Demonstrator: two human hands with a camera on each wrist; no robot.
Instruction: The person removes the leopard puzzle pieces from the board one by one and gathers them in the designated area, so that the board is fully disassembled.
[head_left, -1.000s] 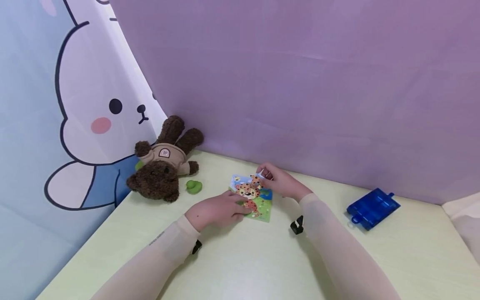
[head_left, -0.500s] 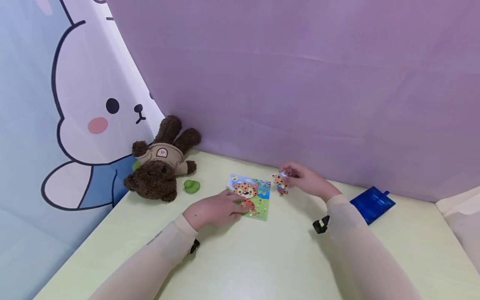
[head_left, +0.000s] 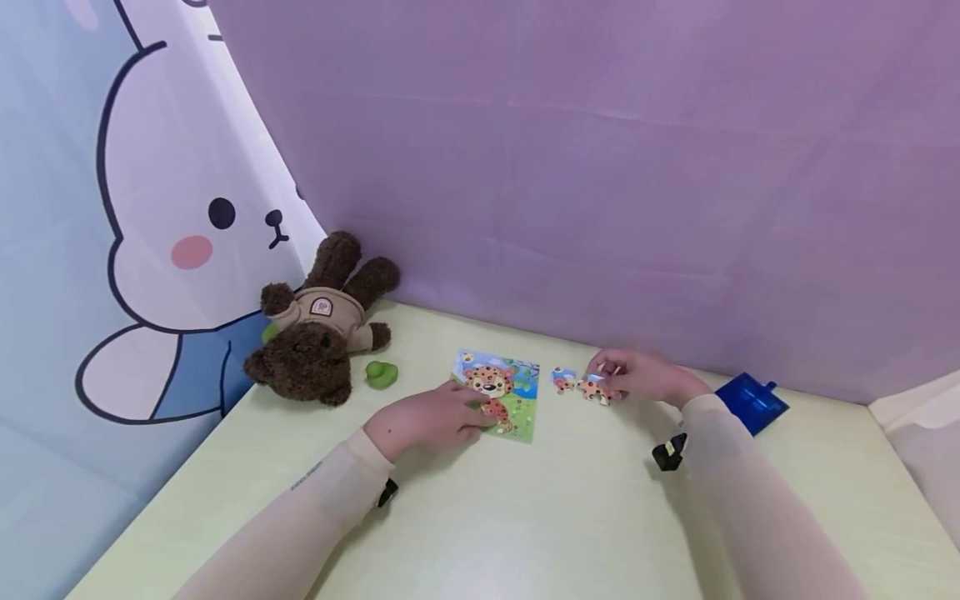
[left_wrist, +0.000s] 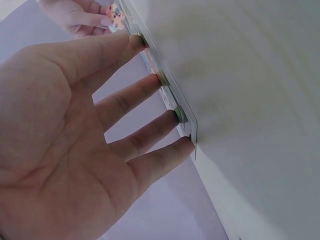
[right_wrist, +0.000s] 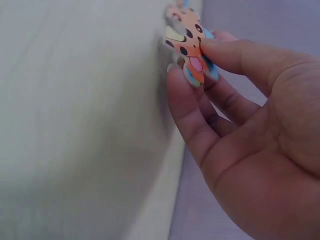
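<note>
My left hand (head_left: pixel 433 419) rests its fingertips on a flat leopard picture board (head_left: pixel 517 417). In the left wrist view its fingers reach out fairly straight to the board's thin edge (left_wrist: pixel 192 125). Right of the board, my right hand (head_left: pixel 643 377) pinches a spotted orange puzzle piece (head_left: pixel 595 390) between thumb and fingers, just over the tabletop. The right wrist view shows this puzzle piece (right_wrist: pixel 192 47) close up, printed with an animal's eye and ear. A second puzzle piece (head_left: pixel 562 382), partly blue, lies between the board and the held one.
A blue translucent plastic case (head_left: pixel 752 404) lies on the pale table (head_left: pixel 510 525) behind my right wrist. To the left are a green rubber duck (head_left: pixel 381 374) and a brown teddy bear (head_left: pixel 311 358) on its back. A purple cloth (head_left: pixel 570 192) hangs along the far edge.
My right hand has moved right, away from the board, carrying spotted puzzle material. One piece now lies on the table and another stays in its fingers. My left hand keeps its place.
</note>
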